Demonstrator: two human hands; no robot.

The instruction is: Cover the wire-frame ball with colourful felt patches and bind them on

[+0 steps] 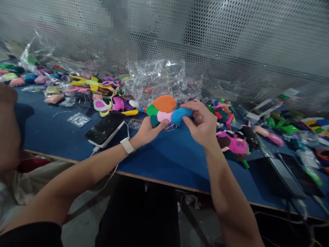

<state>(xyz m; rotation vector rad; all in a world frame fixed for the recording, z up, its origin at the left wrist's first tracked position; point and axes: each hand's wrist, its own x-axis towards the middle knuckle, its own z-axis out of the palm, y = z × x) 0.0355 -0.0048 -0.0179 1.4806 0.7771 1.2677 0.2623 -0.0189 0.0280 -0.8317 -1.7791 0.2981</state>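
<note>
Your left hand (147, 133) pinching a clay piece (163, 105) (orange, green and pink), your right hand (204, 126) pinching blue clay (180, 115) beside it

Left fingers (162, 125) partly hidden behind multicoloured clay (164, 104), co-worker's arm (9, 130) cropped

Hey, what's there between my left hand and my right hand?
The head view shows an orange, green and pink piece in your left hand and a blue piece in your right hand; whether they're joined is unclear.
</note>
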